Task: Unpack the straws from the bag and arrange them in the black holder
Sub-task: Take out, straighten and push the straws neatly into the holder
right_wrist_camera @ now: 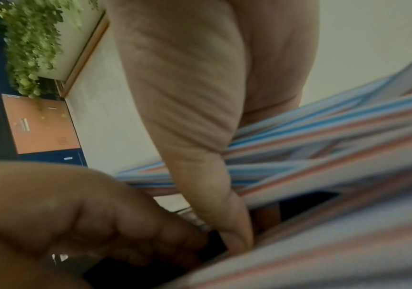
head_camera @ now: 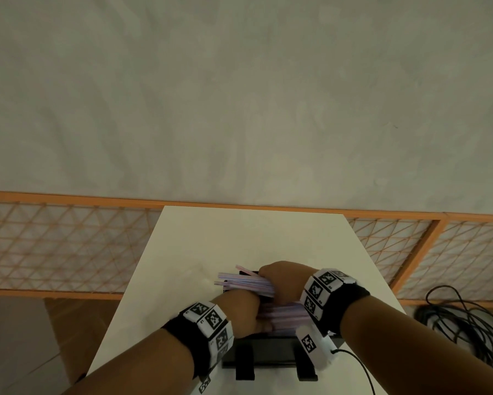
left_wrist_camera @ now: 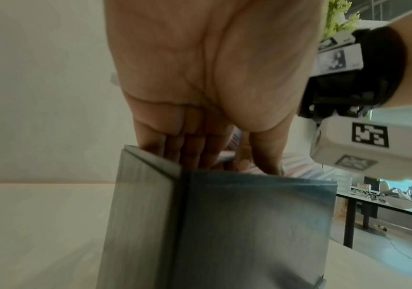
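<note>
A black holder (head_camera: 268, 352) stands at the near edge of the white table (head_camera: 239, 238). Pink-and-blue striped straws (head_camera: 285, 315) lie across its top. My right hand (head_camera: 279, 280) grips a loose bundle of straws (head_camera: 239, 280) over the holder's far side, and their ends fan out to the left. In the right wrist view the bundle (right_wrist_camera: 323, 136) runs under my palm (right_wrist_camera: 187, 117). My left hand (head_camera: 242, 315) reaches into the holder from the left. In the left wrist view its fingers (left_wrist_camera: 190, 150) curl down behind the holder's wall (left_wrist_camera: 224, 224) onto the straws (left_wrist_camera: 299, 168). I see no bag clearly.
An orange lattice fence (head_camera: 68, 246) runs behind the table. Black cables (head_camera: 467, 323) are coiled on the floor to the right. A thin cable (head_camera: 362, 369) trails from my right wrist device. The table's far half holds nothing visible.
</note>
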`<state>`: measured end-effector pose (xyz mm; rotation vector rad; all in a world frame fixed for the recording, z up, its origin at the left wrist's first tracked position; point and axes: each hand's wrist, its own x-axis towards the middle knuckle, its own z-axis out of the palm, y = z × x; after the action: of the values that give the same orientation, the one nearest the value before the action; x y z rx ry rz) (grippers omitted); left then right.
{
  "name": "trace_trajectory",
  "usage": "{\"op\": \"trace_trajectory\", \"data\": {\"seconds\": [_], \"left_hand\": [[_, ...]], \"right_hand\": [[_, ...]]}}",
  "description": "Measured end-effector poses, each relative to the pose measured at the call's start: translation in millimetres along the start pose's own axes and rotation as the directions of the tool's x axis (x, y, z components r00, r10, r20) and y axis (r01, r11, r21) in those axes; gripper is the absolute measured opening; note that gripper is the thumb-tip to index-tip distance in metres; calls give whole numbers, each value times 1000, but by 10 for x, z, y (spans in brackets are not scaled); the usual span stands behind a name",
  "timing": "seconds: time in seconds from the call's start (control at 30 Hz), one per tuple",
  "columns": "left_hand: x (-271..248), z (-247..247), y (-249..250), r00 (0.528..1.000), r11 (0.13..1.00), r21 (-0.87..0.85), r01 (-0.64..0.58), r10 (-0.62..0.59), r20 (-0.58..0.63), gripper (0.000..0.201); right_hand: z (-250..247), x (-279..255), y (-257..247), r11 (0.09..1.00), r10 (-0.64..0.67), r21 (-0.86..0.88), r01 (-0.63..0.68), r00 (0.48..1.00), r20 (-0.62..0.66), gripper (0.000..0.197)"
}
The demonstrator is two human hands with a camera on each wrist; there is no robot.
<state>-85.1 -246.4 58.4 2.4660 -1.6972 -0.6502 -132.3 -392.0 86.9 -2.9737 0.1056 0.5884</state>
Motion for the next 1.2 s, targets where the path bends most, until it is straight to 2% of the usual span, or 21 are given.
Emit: {"op": "trace_trajectory", "data": {"seconds": [0.1, 0.17, 0.2, 0.27, 0.33, 0.37, 0.43, 0.47, 0.6, 0.7, 0.77, 0.87, 0.97, 1.07, 1.1, 1.2], "left_hand": [[-59, -37, -19, 995, 1000, 23, -7, 5, 96, 48], [-110, -113, -32, 996, 998, 1, -56, 56, 65, 41], [-140, -173, -35, 996, 996, 14, -90, 90, 0, 37], [-165, -266, -58, 972, 992, 56, -111, 120, -204, 31], [-124, -264, -115, 931, 991, 91, -99, 125, -344, 41], [-77, -208, -168, 936, 990, 122, -76, 113, -335, 56], [-2, -87, -231, 975, 987, 157, -27, 61, -215, 87], [37, -28, -256, 984, 982, 190, -8, 41, -173, 92], [118, 102, -307, 972, 960, 277, 31, 36, -234, 66], [114, 115, -290, 980, 945, 322, 58, 8, -199, 57], [145, 154, -293, 972, 966, 258, 19, 42, -230, 58], [179, 157, -347, 971, 978, 207, 15, 35, -236, 60], [201, 131, -337, 976, 988, 154, -30, 62, -209, 73], [228, 158, -311, 977, 990, 130, -54, 79, -198, 111], [237, 165, -291, 977, 988, 141, -59, 86, -196, 114], [275, 177, -256, 979, 981, 182, -62, 95, -179, 114]], "right_hand": [[94, -33, -5, 1000, 5, -10, -5, 1000, 5, 32], [121, -53, 12, 1000, 8, -11, -8, 1000, -2, 27], [118, -63, 18, 1000, 11, -6, -11, 1000, -10, 24], [113, -82, 32, 1000, 9, 16, -9, 999, -35, 21], [115, -103, 35, 998, -5, 58, 8, 999, -42, 16], [120, -113, 31, 997, -12, 81, 15, 999, -40, 14], [127, -136, 20, 996, -9, 91, 12, 1000, -29, 21], [122, -143, 18, 997, -3, 83, 4, 1000, -17, 28], [92, -208, 92, 986, 34, 158, -43, 998, 58, 52], [129, -313, 186, 999, 22, 48, -25, 997, 72, 76], [172, -377, 234, 999, 32, -25, -30, 998, 51, 79], [186, -472, 354, 997, 62, 39, -63, 998, 20, 79], [218, -580, 523, 998, 53, 44, -50, 996, -77, 67], [368, -652, 583, 998, 57, 1, -58, 987, -152, 61], [425, -667, 553, 998, 64, -5, -66, 986, -156, 68], [607, -675, 450, 995, 102, 27, -99, 988, -118, 104]]}}
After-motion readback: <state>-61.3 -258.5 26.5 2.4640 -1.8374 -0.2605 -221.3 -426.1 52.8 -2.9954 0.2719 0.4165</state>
